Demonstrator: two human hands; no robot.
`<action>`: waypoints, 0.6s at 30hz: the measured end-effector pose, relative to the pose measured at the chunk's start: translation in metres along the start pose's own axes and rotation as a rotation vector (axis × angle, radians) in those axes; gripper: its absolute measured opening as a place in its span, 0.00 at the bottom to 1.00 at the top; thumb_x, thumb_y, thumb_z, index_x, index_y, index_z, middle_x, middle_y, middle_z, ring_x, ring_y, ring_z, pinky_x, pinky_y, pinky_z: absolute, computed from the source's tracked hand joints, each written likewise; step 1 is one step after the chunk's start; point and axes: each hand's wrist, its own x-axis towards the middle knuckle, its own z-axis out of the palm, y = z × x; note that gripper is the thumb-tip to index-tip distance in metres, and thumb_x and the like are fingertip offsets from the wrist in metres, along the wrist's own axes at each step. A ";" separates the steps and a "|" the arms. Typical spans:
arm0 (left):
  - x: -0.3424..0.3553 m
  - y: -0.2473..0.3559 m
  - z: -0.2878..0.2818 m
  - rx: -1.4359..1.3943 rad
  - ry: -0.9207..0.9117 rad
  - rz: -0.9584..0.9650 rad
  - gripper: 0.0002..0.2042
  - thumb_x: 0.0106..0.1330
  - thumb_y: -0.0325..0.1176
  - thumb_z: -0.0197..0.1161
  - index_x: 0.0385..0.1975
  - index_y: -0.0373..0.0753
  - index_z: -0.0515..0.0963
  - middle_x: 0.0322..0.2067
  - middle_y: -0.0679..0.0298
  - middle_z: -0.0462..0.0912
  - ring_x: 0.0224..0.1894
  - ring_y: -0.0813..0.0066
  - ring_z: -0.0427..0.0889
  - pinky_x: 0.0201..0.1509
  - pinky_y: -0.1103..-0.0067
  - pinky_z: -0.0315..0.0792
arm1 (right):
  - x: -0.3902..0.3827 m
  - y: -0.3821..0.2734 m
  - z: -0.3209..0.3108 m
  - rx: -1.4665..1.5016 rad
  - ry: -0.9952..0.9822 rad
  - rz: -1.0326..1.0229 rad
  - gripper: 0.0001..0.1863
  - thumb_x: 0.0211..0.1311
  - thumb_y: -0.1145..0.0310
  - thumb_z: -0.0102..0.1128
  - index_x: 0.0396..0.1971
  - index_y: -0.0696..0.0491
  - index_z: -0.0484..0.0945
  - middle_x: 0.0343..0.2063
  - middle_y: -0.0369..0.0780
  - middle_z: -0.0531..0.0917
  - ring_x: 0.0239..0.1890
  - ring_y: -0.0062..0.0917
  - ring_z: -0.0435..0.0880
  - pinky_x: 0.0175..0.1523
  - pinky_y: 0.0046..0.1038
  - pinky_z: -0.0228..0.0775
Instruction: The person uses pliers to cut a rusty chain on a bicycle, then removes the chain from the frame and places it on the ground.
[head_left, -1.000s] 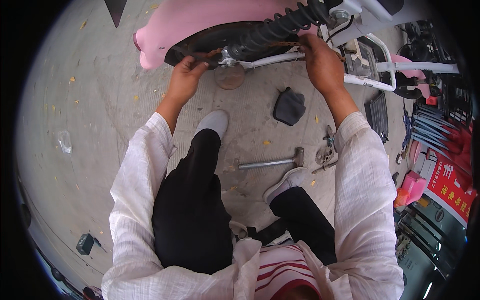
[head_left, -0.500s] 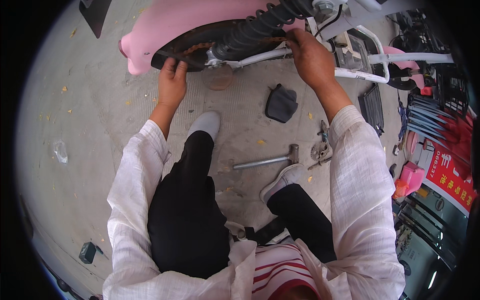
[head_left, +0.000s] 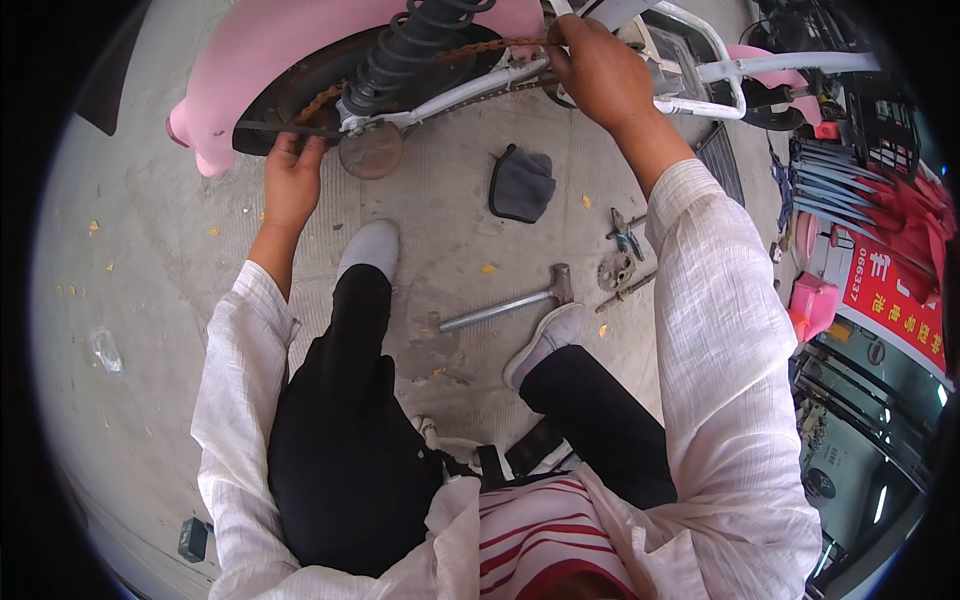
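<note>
Pinching a rusty chain (head_left: pixel 490 46) between the thumb and fingers of the right hand (head_left: pixel 608 78), just above a white swing arm (head_left: pixel 455 98). Reaching up with the left hand (head_left: pixel 291 188), fingers and thumb drawn close together, to a dark flat bar (head_left: pixel 280 128) by the lower edge of the wheel (head_left: pixel 262 108). Cannot tell whether pinching the bar itself or merely touching it. Can follow the chain along the wheel, under a pink fender (head_left: pixel 235 65), passing behind a black coil spring (head_left: pixel 405 55) and reappearing near the left hand (with a round brownish disc (head_left: pixel 370 150) hanging close by, just right of those fingers). Can see below, on the concrete ground (head_left: pixel 450 230), a crumpled dark grey fabric piece (head_left: pixel 522 185) roughly midway between the forearms, and farther down a hammer (head_left: pixel 505 305), with its head just beside the right shoe (head_left: pixel 548 340). Can also make out a toothed metal disc (head_left: pixel 613 270) near the right sleeve (head_left: pixel 715 300), next to small hand tools (head_left: pixel 626 238), and a red banner (head_left: pixel 890 305) off to the right.
</note>
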 end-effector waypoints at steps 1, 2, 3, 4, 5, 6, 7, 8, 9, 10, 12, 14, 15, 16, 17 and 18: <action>-0.001 0.000 -0.001 0.050 -0.009 -0.024 0.13 0.70 0.31 0.53 0.50 0.32 0.71 0.44 0.62 0.79 0.44 0.76 0.77 0.50 0.78 0.72 | -0.002 0.003 0.000 -0.005 0.004 0.024 0.11 0.60 0.61 0.56 0.39 0.48 0.74 0.36 0.40 0.82 0.39 0.41 0.81 0.39 0.38 0.73; -0.003 0.003 -0.003 0.140 -0.014 -0.103 0.12 0.70 0.32 0.54 0.49 0.34 0.74 0.42 0.63 0.80 0.43 0.78 0.77 0.49 0.79 0.71 | -0.002 0.009 0.002 0.018 -0.015 0.038 0.12 0.62 0.60 0.55 0.40 0.50 0.74 0.35 0.41 0.83 0.39 0.41 0.81 0.40 0.38 0.73; -0.002 -0.002 -0.003 0.090 -0.025 -0.096 0.12 0.70 0.33 0.54 0.49 0.34 0.74 0.42 0.63 0.80 0.43 0.78 0.77 0.50 0.79 0.71 | -0.005 0.013 0.003 0.055 -0.013 0.069 0.11 0.60 0.61 0.55 0.38 0.52 0.74 0.33 0.44 0.81 0.37 0.43 0.80 0.40 0.39 0.72; -0.001 -0.001 -0.004 0.041 -0.030 -0.088 0.13 0.71 0.34 0.54 0.49 0.35 0.74 0.43 0.63 0.80 0.43 0.78 0.77 0.50 0.79 0.71 | -0.005 0.016 0.002 0.095 -0.008 0.095 0.10 0.59 0.63 0.55 0.35 0.54 0.74 0.31 0.47 0.80 0.36 0.45 0.79 0.39 0.41 0.71; -0.001 -0.001 -0.003 -0.007 -0.035 -0.081 0.13 0.71 0.35 0.54 0.50 0.36 0.73 0.43 0.63 0.79 0.43 0.78 0.77 0.50 0.78 0.71 | -0.006 0.019 0.003 0.135 -0.002 0.121 0.10 0.58 0.65 0.55 0.32 0.56 0.73 0.29 0.49 0.79 0.34 0.47 0.78 0.39 0.43 0.69; -0.004 -0.003 0.003 -0.134 0.014 -0.080 0.14 0.72 0.37 0.52 0.50 0.37 0.73 0.43 0.63 0.79 0.44 0.78 0.76 0.52 0.78 0.70 | -0.006 0.026 0.006 0.126 -0.043 0.137 0.08 0.58 0.65 0.54 0.32 0.55 0.71 0.31 0.49 0.79 0.36 0.47 0.78 0.39 0.45 0.69; -0.004 -0.001 0.004 -0.145 0.016 -0.119 0.14 0.72 0.37 0.52 0.50 0.37 0.73 0.43 0.63 0.79 0.44 0.78 0.76 0.52 0.78 0.70 | -0.006 0.031 0.007 0.122 -0.033 0.128 0.08 0.58 0.65 0.54 0.32 0.55 0.72 0.31 0.49 0.79 0.36 0.47 0.78 0.40 0.45 0.69; -0.004 0.000 0.006 -0.155 0.018 -0.158 0.14 0.72 0.38 0.52 0.50 0.36 0.73 0.43 0.63 0.79 0.45 0.78 0.76 0.53 0.78 0.70 | -0.007 0.035 0.008 0.118 -0.023 0.119 0.08 0.58 0.66 0.55 0.32 0.55 0.72 0.31 0.49 0.79 0.36 0.47 0.78 0.40 0.44 0.69; -0.004 0.002 0.008 -0.166 0.020 -0.198 0.15 0.72 0.39 0.51 0.50 0.36 0.73 0.43 0.64 0.79 0.45 0.78 0.76 0.53 0.78 0.70 | -0.008 0.040 0.009 0.113 -0.014 0.109 0.08 0.58 0.66 0.55 0.33 0.55 0.72 0.31 0.49 0.79 0.36 0.47 0.77 0.40 0.44 0.69; -0.004 0.003 0.010 -0.182 0.018 -0.215 0.15 0.72 0.39 0.51 0.50 0.36 0.73 0.43 0.64 0.79 0.45 0.79 0.75 0.53 0.78 0.70 | -0.010 0.043 0.007 0.127 -0.037 0.193 0.08 0.59 0.66 0.55 0.33 0.55 0.73 0.31 0.50 0.79 0.36 0.47 0.78 0.40 0.44 0.69; -0.003 0.006 0.014 -0.215 0.012 -0.249 0.15 0.72 0.41 0.51 0.49 0.36 0.74 0.42 0.66 0.79 0.44 0.80 0.75 0.52 0.78 0.70 | -0.011 0.066 0.014 0.060 -0.104 0.166 0.11 0.61 0.62 0.55 0.38 0.52 0.74 0.33 0.45 0.82 0.38 0.43 0.80 0.41 0.40 0.71; -0.001 -0.006 0.006 -0.186 -0.029 -0.201 0.14 0.72 0.39 0.52 0.47 0.36 0.75 0.41 0.67 0.79 0.43 0.81 0.74 0.51 0.79 0.69 | -0.007 0.068 0.013 0.036 -0.140 0.147 0.13 0.63 0.60 0.55 0.41 0.52 0.75 0.34 0.43 0.83 0.38 0.41 0.81 0.42 0.37 0.73; -0.001 -0.013 -0.001 -0.169 -0.045 -0.177 0.14 0.71 0.39 0.53 0.46 0.35 0.75 0.40 0.68 0.79 0.42 0.82 0.74 0.50 0.80 0.69 | -0.005 0.062 0.007 0.039 -0.142 0.146 0.13 0.63 0.60 0.54 0.41 0.53 0.75 0.34 0.44 0.83 0.38 0.40 0.81 0.42 0.36 0.73; 0.000 -0.014 0.000 -0.134 -0.063 -0.167 0.13 0.71 0.38 0.54 0.45 0.35 0.75 0.40 0.68 0.79 0.41 0.82 0.73 0.50 0.80 0.68 | -0.003 0.061 0.001 0.034 -0.147 0.156 0.14 0.64 0.59 0.54 0.41 0.54 0.75 0.34 0.45 0.83 0.37 0.40 0.82 0.42 0.35 0.73; 0.001 -0.014 0.001 -0.099 -0.080 -0.156 0.12 0.70 0.37 0.54 0.45 0.36 0.76 0.39 0.69 0.79 0.41 0.82 0.73 0.49 0.81 0.68 | -0.002 0.065 -0.003 0.079 -0.093 0.144 0.12 0.62 0.61 0.55 0.38 0.54 0.75 0.33 0.47 0.82 0.37 0.43 0.81 0.42 0.38 0.71; 0.002 -0.014 0.002 -0.064 -0.096 -0.146 0.11 0.70 0.36 0.55 0.44 0.36 0.76 0.39 0.69 0.79 0.40 0.82 0.73 0.49 0.81 0.67 | 0.000 0.071 -0.008 0.123 -0.038 0.132 0.11 0.61 0.63 0.55 0.36 0.55 0.75 0.32 0.49 0.81 0.37 0.45 0.79 0.41 0.40 0.70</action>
